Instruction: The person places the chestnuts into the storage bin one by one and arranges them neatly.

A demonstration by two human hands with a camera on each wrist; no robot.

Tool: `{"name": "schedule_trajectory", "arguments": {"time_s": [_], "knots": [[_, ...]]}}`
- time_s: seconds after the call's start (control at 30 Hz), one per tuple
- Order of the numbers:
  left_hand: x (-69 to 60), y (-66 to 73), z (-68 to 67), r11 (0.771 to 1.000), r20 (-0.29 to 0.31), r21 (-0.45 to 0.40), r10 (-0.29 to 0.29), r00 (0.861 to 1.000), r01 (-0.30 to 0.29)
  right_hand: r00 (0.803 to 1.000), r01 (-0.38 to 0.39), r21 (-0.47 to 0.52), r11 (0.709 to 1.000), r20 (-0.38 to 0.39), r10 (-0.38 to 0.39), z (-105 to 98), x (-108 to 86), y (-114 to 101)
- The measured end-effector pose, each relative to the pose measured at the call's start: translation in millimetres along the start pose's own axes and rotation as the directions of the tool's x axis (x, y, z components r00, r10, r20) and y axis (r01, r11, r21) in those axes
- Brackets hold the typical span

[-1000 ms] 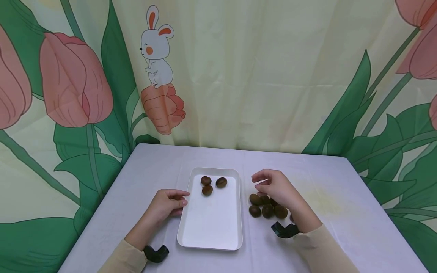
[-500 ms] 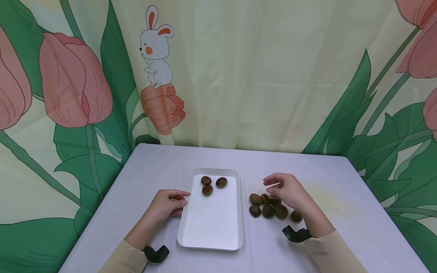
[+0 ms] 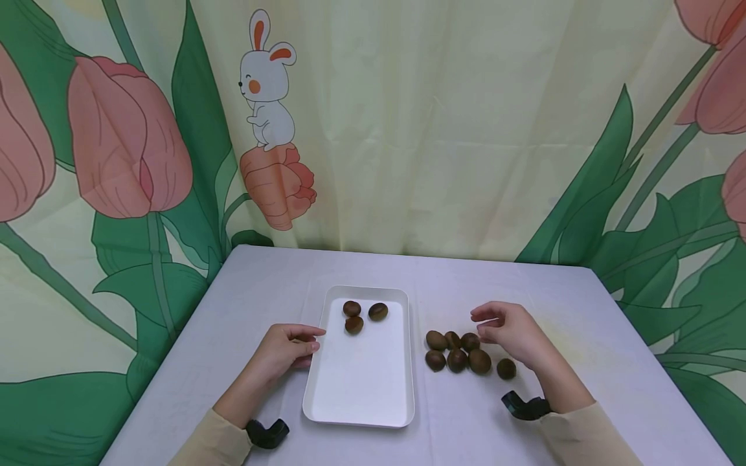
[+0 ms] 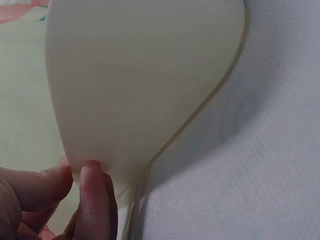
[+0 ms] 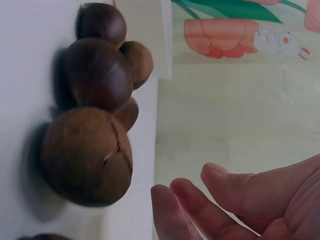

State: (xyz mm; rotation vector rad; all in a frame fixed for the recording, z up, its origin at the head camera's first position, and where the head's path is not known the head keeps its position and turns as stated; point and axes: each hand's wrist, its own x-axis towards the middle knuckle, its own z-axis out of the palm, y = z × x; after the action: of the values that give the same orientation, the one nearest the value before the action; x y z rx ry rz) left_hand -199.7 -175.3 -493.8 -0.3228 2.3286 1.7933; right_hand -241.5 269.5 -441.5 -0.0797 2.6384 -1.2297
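Chestnuts are the brown nuts here. A white rectangular tray [image 3: 361, 382] lies on the table with three chestnuts [image 3: 378, 312] near its far end. My left hand [image 3: 284, 349] touches the tray's left rim; in the left wrist view its fingertips [image 4: 91, 172] lie against the outer wall [image 4: 145, 90]. To the right of the tray is a loose group of several chestnuts [image 3: 457, 360]. My right hand [image 3: 515, 330] hovers just right of this group, fingers loosely bent and holding nothing. In the right wrist view, a large cracked chestnut [image 5: 85, 157] sits near its fingertips [image 5: 162, 197].
One chestnut [image 3: 506, 369] lies apart from the group, under the right wrist. A white cloth [image 3: 443, 427] covers the table. Behind it hangs a curtain [image 3: 408, 129] printed with tulips and a rabbit. Each wrist carries a black camera mount [image 3: 526, 406].
My right hand has moved right and slightly nearer, away from the tray, uncovering the back chestnuts and the one set apart. The left hand, tray and chestnuts have stayed in place.
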Motion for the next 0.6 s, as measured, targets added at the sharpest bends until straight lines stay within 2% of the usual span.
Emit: {"name": "schedule_trajectory", "arguments": {"time_s": [0.23, 0.6], "knots": [[0.5, -0.1, 0.4, 1.0, 0.004, -0.005, 0.008, 1.0, -0.008, 0.999, -0.033, -0.076, 0.997, -0.024, 0.031, -8, -3.4, 14], [2.6, -1.8, 0.8, 1.0, 0.002, -0.004, 0.003, 1.0, -0.003, 0.999, -0.037, -0.104, 0.994, -0.008, 0.036, -16, -10.0, 34]]}}
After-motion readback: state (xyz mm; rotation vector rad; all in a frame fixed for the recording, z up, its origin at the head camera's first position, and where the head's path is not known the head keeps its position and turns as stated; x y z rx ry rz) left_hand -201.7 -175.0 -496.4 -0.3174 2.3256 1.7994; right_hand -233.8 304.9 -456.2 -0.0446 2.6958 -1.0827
